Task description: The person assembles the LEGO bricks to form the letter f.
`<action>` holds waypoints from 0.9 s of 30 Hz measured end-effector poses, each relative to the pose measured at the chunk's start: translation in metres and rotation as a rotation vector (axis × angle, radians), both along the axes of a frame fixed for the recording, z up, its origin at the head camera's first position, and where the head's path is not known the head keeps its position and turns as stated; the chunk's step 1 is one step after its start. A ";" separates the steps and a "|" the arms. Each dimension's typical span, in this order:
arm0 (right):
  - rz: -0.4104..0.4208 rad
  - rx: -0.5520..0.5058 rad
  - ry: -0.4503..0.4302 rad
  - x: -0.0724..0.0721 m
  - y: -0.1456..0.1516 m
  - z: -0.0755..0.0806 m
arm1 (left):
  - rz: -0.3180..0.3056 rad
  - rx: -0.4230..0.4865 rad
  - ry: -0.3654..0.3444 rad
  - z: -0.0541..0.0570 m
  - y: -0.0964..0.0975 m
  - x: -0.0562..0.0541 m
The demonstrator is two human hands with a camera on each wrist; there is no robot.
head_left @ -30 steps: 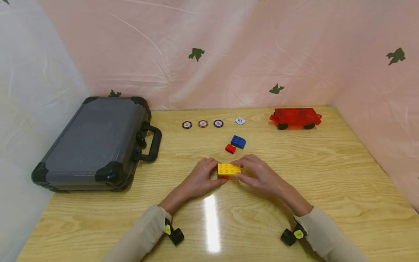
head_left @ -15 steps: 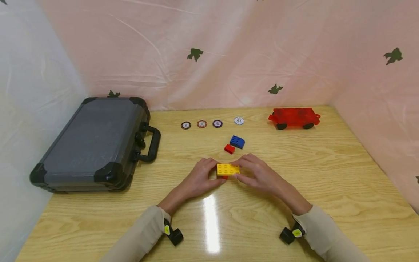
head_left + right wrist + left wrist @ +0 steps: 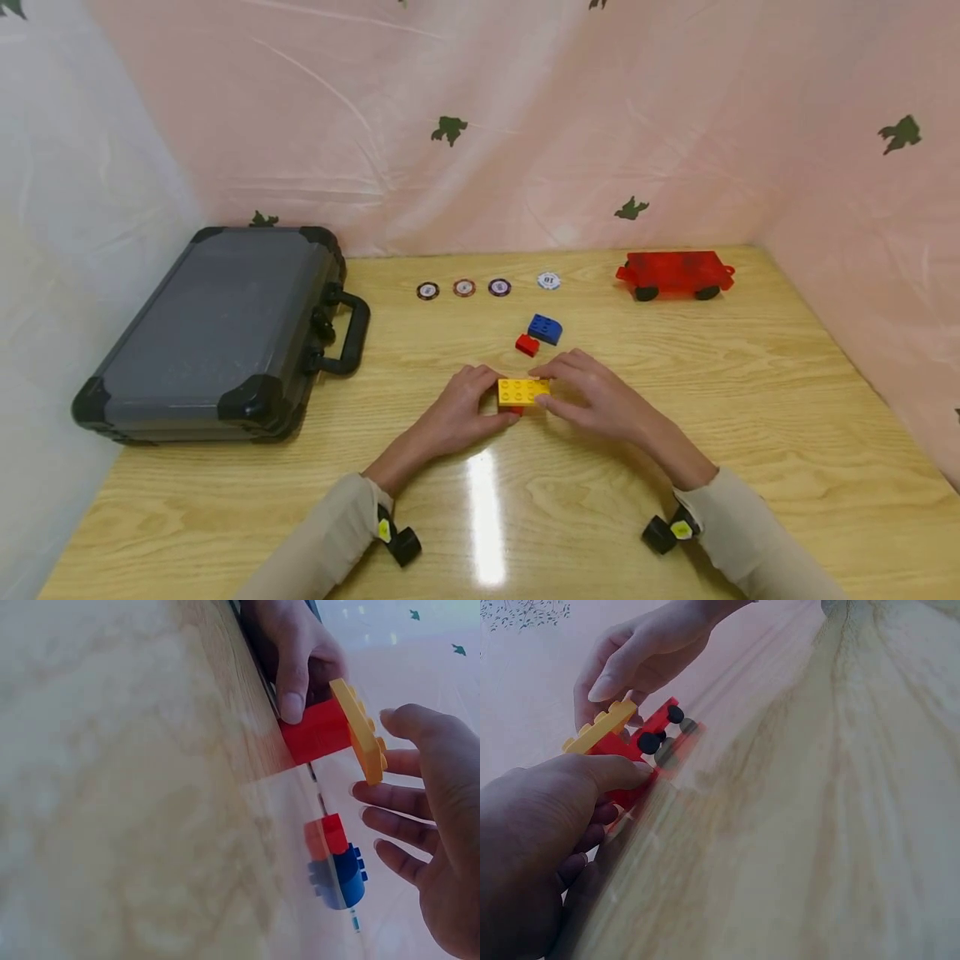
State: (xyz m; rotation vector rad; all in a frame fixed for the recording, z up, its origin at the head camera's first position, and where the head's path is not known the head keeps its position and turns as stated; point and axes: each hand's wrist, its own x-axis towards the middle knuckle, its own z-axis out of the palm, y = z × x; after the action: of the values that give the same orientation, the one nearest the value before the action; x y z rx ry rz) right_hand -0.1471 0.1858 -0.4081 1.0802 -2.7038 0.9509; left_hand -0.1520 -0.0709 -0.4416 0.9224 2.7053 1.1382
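Observation:
A yellow eight-stud building brick (image 3: 517,391) sits on top of red bricks (image 3: 319,731), which stand on the table. My left hand (image 3: 461,410) grips the red bricks from the left, its thumb on the near face in both wrist views. My right hand (image 3: 592,395) is around the right end of the yellow brick, fingers loosely bent. In the right wrist view its thumb appears just apart from the studs; finger contact behind the brick cannot be told. Beyond the hands lie a small red brick (image 3: 527,345) and a blue brick with a rounded end (image 3: 545,329).
A grey case (image 3: 217,325) with a black handle (image 3: 352,333) fills the left of the table. Several poker chips (image 3: 464,287) form a row at the back. A red wheeled toy wagon base (image 3: 675,273) stands at the back right, before the pink cloth.
My right thumb has shifted slightly up over the right end of the yellow brick. The left hand keeps its grip on the red bricks, and the other things have not moved.

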 end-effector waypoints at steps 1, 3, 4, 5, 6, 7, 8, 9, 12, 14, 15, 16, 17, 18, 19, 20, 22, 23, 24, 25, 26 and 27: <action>-0.003 -0.006 -0.001 -0.001 0.001 0.000 | -0.001 -0.001 -0.001 0.000 0.000 0.000; -0.018 -0.023 -0.004 -0.005 0.003 0.000 | -0.002 -0.003 0.001 -0.001 0.000 0.000; -0.024 -0.031 -0.002 -0.007 0.004 0.000 | -0.003 -0.001 -0.001 -0.001 0.000 0.000; -0.029 -0.038 0.003 -0.009 0.004 0.000 | -0.004 -0.001 0.000 -0.001 0.000 0.000; -0.033 -0.044 0.010 -0.012 0.005 0.000 | -0.004 0.000 -0.001 -0.001 0.000 0.000; -0.036 -0.047 0.019 -0.015 0.005 0.000 | -0.006 0.002 -0.002 -0.001 0.000 0.000; -0.040 -0.053 0.025 -0.018 0.005 -0.001 | -0.006 0.002 -0.002 -0.001 0.000 0.000; -0.043 -0.054 0.030 -0.021 0.005 -0.001 | -0.007 0.001 -0.002 -0.001 0.000 0.000; -0.056 -0.053 0.037 -0.030 0.004 -0.003 | -0.009 -0.003 -0.001 -0.001 -0.001 0.000; -0.060 -0.047 0.043 -0.035 0.002 -0.005 | -0.009 -0.005 -0.004 -0.001 -0.001 0.000; -0.061 -0.042 0.047 -0.037 0.001 -0.006 | -0.008 -0.006 -0.006 -0.001 -0.001 0.000; -0.059 -0.036 0.050 -0.040 0.000 -0.007 | -0.008 -0.002 -0.011 -0.001 -0.001 0.000; -0.057 -0.030 0.053 -0.042 -0.001 -0.008 | -0.007 -0.001 -0.013 0.000 -0.001 0.000; -0.054 -0.025 0.055 -0.044 -0.002 -0.008 | -0.006 0.000 -0.013 -0.001 -0.001 0.000; -0.057 -0.013 0.056 -0.046 -0.003 -0.009 | -0.006 -0.002 -0.011 -0.001 -0.001 0.000; -0.058 -0.004 0.056 -0.047 -0.005 -0.009 | -0.007 0.000 -0.009 -0.001 -0.001 0.000; -0.066 0.014 0.048 -0.050 -0.007 -0.010 | -0.007 0.003 -0.002 -0.002 -0.001 0.000; -0.073 0.024 0.047 -0.051 -0.007 -0.011 | -0.007 0.002 0.004 -0.002 -0.001 -0.001; -0.080 0.034 0.044 -0.052 -0.008 -0.011 | -0.007 0.003 0.009 -0.003 -0.001 -0.001; -0.088 0.045 0.042 -0.053 -0.009 -0.012 | -0.007 0.003 0.014 -0.003 -0.001 -0.001; -0.092 0.051 0.040 -0.054 -0.009 -0.012 | -0.008 0.005 0.017 -0.003 -0.001 -0.001; -0.095 0.057 0.036 -0.055 -0.010 -0.012 | -0.006 0.003 0.018 -0.003 0.000 -0.001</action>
State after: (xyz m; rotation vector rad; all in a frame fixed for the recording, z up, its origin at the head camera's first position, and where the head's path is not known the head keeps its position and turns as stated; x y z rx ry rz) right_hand -0.2022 0.1761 -0.4202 0.9586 -2.7408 0.8369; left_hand -0.1531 -0.0714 -0.4444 0.9457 2.7136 1.1383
